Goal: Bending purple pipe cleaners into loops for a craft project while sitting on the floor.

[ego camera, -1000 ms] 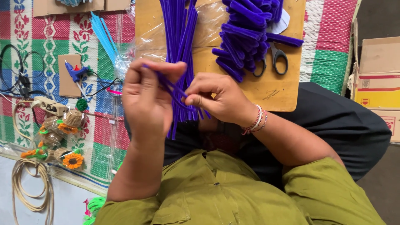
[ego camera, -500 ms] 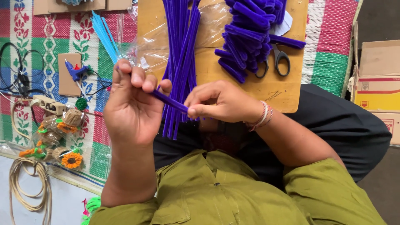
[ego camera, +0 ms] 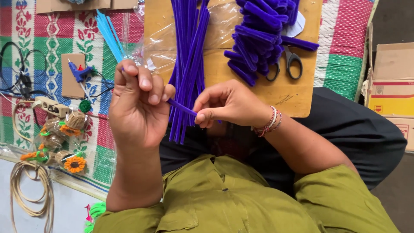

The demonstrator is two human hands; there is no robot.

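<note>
Wooden board [ego camera: 297, 99] with one scissors [ego camera: 284, 64]; both hands' fingers [ego camera: 151, 88] pinching one purple pipe cleaner [ego camera: 181, 107].

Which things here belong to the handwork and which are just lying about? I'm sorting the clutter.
In use: left hand and right hand holding one purple pipe cleaner; purple pipe cleaner bundle; cut purple pieces; scissors.

Lying about: glue gun; small sunflowers; cord coil; cardboard boxes.
</note>
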